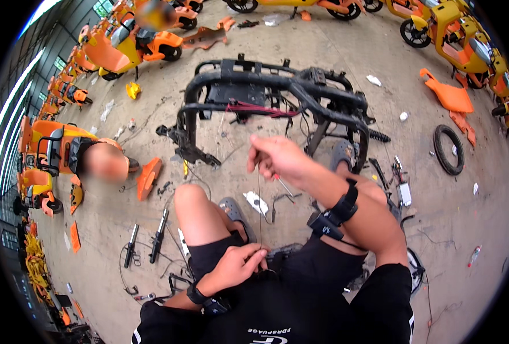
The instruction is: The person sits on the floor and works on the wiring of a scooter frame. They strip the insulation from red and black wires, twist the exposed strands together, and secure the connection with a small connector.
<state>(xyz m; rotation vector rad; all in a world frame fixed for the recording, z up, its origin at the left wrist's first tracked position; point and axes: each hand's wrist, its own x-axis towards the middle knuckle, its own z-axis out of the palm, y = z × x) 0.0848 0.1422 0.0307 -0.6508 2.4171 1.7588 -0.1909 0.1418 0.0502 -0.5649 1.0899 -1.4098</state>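
A thin dark wire [260, 213] runs nearly straight up and down between my two hands. My left hand [235, 267] is closed on its lower end, close to my lap. Higher up, my right hand [282, 159] has its fingers curled together where the wire's upper end meets them; the exact pinch is partly hidden. Just beyond my right hand stands a bare black scooter frame [260, 82], made of bent tubes. A bundle of dark pink wires [261, 109] lies across the frame, and neither hand touches it.
Two shock absorbers [158, 236] lie on the floor at left, near loose cables. A black tyre [448, 150] and an orange panel [448, 93] are at right. Rows of orange and yellow scooters [119, 46] line the far side. Another orange panel [149, 179] lies left of my knee.
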